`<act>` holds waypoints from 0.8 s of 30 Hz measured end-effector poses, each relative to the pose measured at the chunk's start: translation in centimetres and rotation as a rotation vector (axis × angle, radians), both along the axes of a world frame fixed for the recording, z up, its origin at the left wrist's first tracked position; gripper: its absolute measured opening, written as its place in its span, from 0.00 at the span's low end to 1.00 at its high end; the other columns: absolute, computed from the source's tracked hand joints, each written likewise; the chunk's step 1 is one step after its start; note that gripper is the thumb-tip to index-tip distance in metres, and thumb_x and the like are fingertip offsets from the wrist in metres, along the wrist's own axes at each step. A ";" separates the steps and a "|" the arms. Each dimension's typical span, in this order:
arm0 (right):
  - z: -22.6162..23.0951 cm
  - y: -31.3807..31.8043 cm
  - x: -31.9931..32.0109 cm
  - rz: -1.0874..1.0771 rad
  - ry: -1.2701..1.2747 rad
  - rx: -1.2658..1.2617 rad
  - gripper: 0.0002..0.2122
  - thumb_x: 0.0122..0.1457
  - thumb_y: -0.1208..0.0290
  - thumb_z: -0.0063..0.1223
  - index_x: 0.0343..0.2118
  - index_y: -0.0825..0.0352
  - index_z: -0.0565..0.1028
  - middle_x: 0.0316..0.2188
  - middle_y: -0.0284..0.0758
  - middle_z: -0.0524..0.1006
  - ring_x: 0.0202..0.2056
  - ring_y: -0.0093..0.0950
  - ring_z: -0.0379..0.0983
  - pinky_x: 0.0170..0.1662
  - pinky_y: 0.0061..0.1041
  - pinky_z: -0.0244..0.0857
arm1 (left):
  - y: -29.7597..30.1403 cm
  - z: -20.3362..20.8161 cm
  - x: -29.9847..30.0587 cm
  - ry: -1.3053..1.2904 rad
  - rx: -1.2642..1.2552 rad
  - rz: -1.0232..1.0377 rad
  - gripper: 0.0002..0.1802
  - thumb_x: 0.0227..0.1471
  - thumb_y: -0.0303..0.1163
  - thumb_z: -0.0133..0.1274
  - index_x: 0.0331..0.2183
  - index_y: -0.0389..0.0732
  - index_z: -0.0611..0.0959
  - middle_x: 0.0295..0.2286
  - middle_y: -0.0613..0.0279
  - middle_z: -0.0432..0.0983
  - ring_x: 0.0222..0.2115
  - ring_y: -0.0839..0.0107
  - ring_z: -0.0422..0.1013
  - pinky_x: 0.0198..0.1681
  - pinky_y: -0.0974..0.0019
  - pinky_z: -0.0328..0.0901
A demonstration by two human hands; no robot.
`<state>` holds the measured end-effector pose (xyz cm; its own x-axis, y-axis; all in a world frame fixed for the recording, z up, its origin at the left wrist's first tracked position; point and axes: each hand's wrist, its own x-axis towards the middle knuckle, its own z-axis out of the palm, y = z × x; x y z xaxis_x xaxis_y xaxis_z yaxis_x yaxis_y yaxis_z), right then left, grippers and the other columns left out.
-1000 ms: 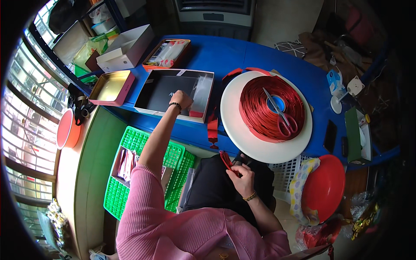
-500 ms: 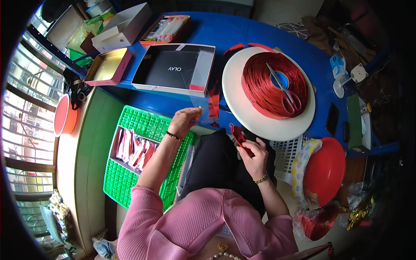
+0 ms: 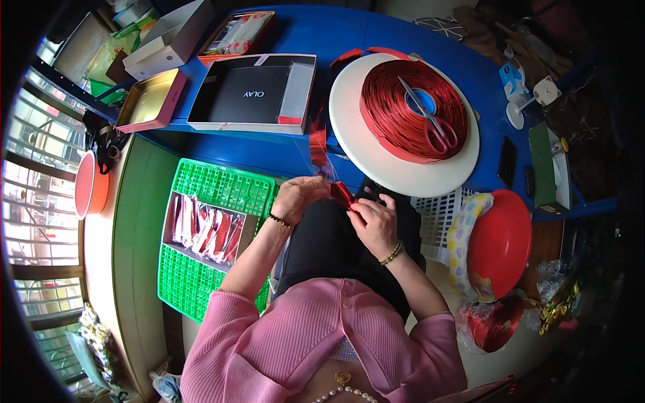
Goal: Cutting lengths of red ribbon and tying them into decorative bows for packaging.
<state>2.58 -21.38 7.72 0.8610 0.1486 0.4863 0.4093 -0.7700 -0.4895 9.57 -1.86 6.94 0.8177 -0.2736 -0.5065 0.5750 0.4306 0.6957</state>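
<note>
The folded red ribbon (image 3: 341, 194) was held just off the near edge of the tabletop (image 3: 302, 30); it looked light, soft, slick and easily creased, best pinched at its lower end, where the right hand (image 3: 374, 223) had its fingers closed on it. The left hand (image 3: 300, 200), fingers pinched narrow beside the upper end, seemed to hold a flimsy clear sleeve (image 3: 328, 172)

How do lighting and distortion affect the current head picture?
Head view: the barred window at left is washed out, the far right dark; head view: lens distortion bows the blue table; head view: the clear film at the left hand is hard to trace.
</note>
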 end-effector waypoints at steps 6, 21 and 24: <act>-0.3 0.4 0.0 0.013 -0.009 -0.011 0.07 0.45 0.73 0.59 0.27 0.64 0.73 0.25 0.33 0.76 0.24 0.29 0.73 0.45 0.35 0.57 | -0.8 0.4 -0.4 0.000 -0.034 0.050 0.09 0.51 0.30 0.53 0.32 0.34 0.77 0.27 0.57 0.76 0.28 0.67 0.74 0.35 0.68 0.70; -1.2 -0.6 -1.1 0.045 -0.005 -0.020 0.07 0.45 0.73 0.59 0.28 0.65 0.73 0.26 0.34 0.76 0.25 0.29 0.73 0.45 0.35 0.56 | 0.9 -1.8 0.0 -0.003 0.207 -0.017 0.07 0.52 0.33 0.48 0.29 0.42 0.79 0.28 0.67 0.76 0.30 0.76 0.71 0.35 0.72 0.62; -1.3 -0.7 -1.3 0.026 -0.005 -0.018 0.07 0.43 0.73 0.60 0.27 0.64 0.74 0.26 0.33 0.76 0.26 0.29 0.74 0.45 0.36 0.57 | 1.1 -2.2 0.2 0.048 0.214 -0.008 0.08 0.52 0.36 0.50 0.30 0.43 0.79 0.28 0.68 0.76 0.32 0.77 0.71 0.38 0.71 0.61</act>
<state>1.25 -22.07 6.43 0.8542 0.1801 0.4877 0.4320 -0.7678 -0.4732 9.74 -0.79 4.76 0.7897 -0.1619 -0.5918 0.6122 0.2712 0.7427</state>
